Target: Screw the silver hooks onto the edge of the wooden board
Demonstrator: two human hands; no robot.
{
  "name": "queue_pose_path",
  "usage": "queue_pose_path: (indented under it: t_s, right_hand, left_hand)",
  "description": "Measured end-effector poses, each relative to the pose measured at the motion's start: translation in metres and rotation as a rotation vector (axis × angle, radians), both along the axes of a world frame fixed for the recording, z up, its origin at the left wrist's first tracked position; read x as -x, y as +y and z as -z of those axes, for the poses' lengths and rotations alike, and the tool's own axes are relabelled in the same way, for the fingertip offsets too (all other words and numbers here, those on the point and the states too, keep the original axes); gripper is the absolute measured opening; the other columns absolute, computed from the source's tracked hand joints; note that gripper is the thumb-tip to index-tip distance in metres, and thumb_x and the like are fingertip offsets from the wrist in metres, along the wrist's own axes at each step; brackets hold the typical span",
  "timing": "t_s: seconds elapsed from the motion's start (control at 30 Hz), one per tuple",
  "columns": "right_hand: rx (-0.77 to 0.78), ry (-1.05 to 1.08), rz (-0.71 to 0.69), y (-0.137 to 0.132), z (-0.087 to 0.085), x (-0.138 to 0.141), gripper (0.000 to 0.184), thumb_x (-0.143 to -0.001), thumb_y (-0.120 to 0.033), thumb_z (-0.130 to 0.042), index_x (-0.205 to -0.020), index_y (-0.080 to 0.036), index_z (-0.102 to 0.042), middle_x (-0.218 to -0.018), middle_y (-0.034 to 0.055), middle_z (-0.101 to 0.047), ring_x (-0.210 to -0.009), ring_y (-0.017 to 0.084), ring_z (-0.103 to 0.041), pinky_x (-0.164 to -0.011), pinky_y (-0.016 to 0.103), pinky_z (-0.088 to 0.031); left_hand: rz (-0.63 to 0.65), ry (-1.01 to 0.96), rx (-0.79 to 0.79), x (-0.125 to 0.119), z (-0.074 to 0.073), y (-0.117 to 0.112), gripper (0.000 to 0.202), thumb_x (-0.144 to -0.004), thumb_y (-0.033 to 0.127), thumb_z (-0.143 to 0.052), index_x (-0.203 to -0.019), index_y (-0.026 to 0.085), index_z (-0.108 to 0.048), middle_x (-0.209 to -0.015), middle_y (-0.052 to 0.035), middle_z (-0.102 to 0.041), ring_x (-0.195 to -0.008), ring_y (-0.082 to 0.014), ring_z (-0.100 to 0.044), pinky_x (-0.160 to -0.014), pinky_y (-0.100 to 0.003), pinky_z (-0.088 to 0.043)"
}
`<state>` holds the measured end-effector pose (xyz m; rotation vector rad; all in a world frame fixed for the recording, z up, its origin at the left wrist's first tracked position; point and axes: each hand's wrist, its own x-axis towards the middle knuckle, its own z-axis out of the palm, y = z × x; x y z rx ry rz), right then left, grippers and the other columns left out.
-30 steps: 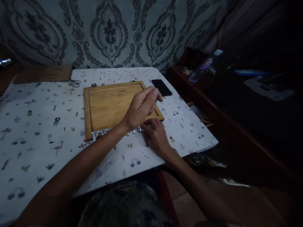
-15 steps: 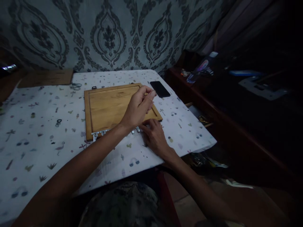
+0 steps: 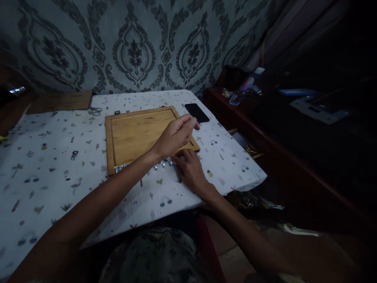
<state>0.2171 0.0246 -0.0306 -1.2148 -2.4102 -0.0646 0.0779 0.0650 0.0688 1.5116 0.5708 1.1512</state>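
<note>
A framed wooden panel lies on a patterned tablecloth, beneath the left hand, whose fingers curl together; any pinch is unclear. The right hand bends its fingers at the panel's near edge, beside metal pieces, grip unclear.

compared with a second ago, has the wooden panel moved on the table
No; the wooden panel keeps its place against the phone and the printed flamingo; only the camera's view has shifted.

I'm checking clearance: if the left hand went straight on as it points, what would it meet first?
Probably the black phone beside the wooden panel; the left hand looks raised, though depth is unclear, so it might pass above.
</note>
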Motion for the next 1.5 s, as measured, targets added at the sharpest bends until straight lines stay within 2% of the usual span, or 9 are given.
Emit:
queue_pose_path:
  t_s: [0.1, 0.2, 0.37, 0.47, 0.57, 0.73, 1.03, 1.23, 1.5]
  right_hand:
    - [0.007, 0.0, -0.009, -0.001, -0.001, 0.0, 0.042, -0.089, -0.008, -0.055, -0.125, -0.023, -0.069, -0.105, 0.0121, -0.061, -0.098, 0.027, -0.049, -0.084, 0.041, -0.04]
    - [0.016, -0.006, -0.002, -0.002, -0.003, 0.0, 0.039, -0.088, -0.007, -0.055, -0.12, -0.023, -0.071, -0.106, 0.0118, -0.061, -0.097, 0.027, -0.049, -0.083, 0.041, -0.041]
    - [0.012, 0.001, 0.013, -0.002, -0.003, 0.001, 0.039, -0.088, -0.007, -0.055, -0.118, -0.024, -0.072, -0.105, 0.0119, -0.062, -0.097, 0.028, -0.05, -0.083, 0.041, -0.041]
    - [0.0, 0.008, 0.011, -0.001, -0.002, 0.001, 0.04, -0.089, -0.006, -0.053, -0.118, -0.024, -0.073, -0.104, 0.012, -0.063, -0.096, 0.027, -0.05, -0.083, 0.041, -0.041]
    - [0.003, 0.005, 0.004, 0.0, -0.002, 0.0, 0.038, -0.089, -0.008, -0.054, -0.119, -0.022, -0.073, -0.103, 0.0123, -0.063, -0.096, 0.027, -0.05, -0.082, 0.041, -0.041]
    - [0.007, 0.005, 0.003, -0.001, -0.002, 0.0, 0.04, -0.088, -0.007, -0.054, -0.121, -0.021, -0.071, -0.104, 0.0129, -0.062, -0.096, 0.027, -0.049, -0.082, 0.041, -0.041]
    - [-0.012, 0.014, -0.003, 0.0, -0.002, 0.0, 0.038, -0.09, -0.008, -0.053, -0.119, -0.023, -0.072, -0.104, 0.0123, -0.063, -0.095, 0.027, -0.05, -0.081, 0.041, -0.041]
    - [-0.037, 0.015, -0.004, -0.001, -0.002, 0.001, 0.035, -0.09, -0.009, -0.054, -0.119, -0.02, -0.072, -0.103, 0.0129, -0.063, -0.094, 0.027, -0.052, -0.081, 0.04, -0.043]
    - [-0.007, 0.038, -0.01, -0.003, -0.005, 0.001, 0.033, -0.093, -0.011, -0.051, -0.116, -0.019, -0.072, -0.106, 0.0136, -0.063, -0.097, 0.027, -0.051, -0.082, 0.042, -0.042]
  left_hand:
    - [-0.226, 0.138, -0.101, 0.004, -0.001, -0.005, 0.033, -0.104, 0.044, -0.04, -0.083, 0.02, -0.049, -0.061, 0.0046, -0.043, -0.056, -0.0102, -0.042, -0.057, -0.024, -0.035]
    - [-0.351, 0.366, -0.255, 0.012, -0.002, -0.009, 0.031, -0.104, 0.041, -0.039, -0.082, 0.021, -0.047, -0.07, 0.0021, -0.052, -0.068, -0.013, -0.051, -0.068, -0.027, -0.039]
    - [-0.448, 0.782, -0.543, 0.028, -0.005, -0.015, 0.028, -0.105, 0.04, -0.037, -0.093, 0.02, -0.052, -0.091, -0.0028, -0.064, -0.087, -0.0174, -0.059, -0.073, -0.029, -0.041]
    - [-0.485, 1.006, -0.61, 0.033, -0.01, -0.019, 0.031, -0.105, 0.042, -0.034, -0.103, 0.019, -0.055, -0.101, -0.0058, -0.067, -0.094, -0.0201, -0.062, -0.067, -0.029, -0.04]
    - [-0.457, 1.139, -0.64, 0.037, -0.017, -0.022, 0.032, -0.105, 0.042, -0.035, -0.108, 0.018, -0.056, -0.098, -0.0046, -0.07, -0.087, -0.0203, -0.065, -0.059, -0.028, -0.035]
    - [-0.432, 1.134, -0.713, 0.042, -0.018, -0.02, 0.026, -0.104, 0.039, -0.04, -0.105, 0.018, -0.056, -0.088, -0.0037, -0.071, -0.081, -0.0187, -0.067, -0.058, -0.027, -0.033]
    - [-0.383, 1.217, -0.762, 0.045, -0.024, -0.018, 0.016, -0.104, 0.028, -0.043, -0.11, 0.016, -0.05, -0.087, -0.005, -0.071, -0.071, -0.0181, -0.065, -0.054, -0.028, -0.027]
    - [-0.333, 1.18, -0.769, 0.049, -0.028, -0.017, 0.009, -0.102, 0.025, -0.044, -0.106, 0.018, -0.048, -0.085, -0.002, -0.068, -0.074, -0.0163, -0.064, -0.056, -0.027, -0.031]
    - [-0.393, 1.126, -0.738, 0.047, -0.025, -0.019, 0.012, -0.102, 0.029, -0.046, -0.108, 0.018, -0.046, -0.087, -0.0036, -0.069, -0.073, -0.0168, -0.065, -0.058, -0.025, -0.036]
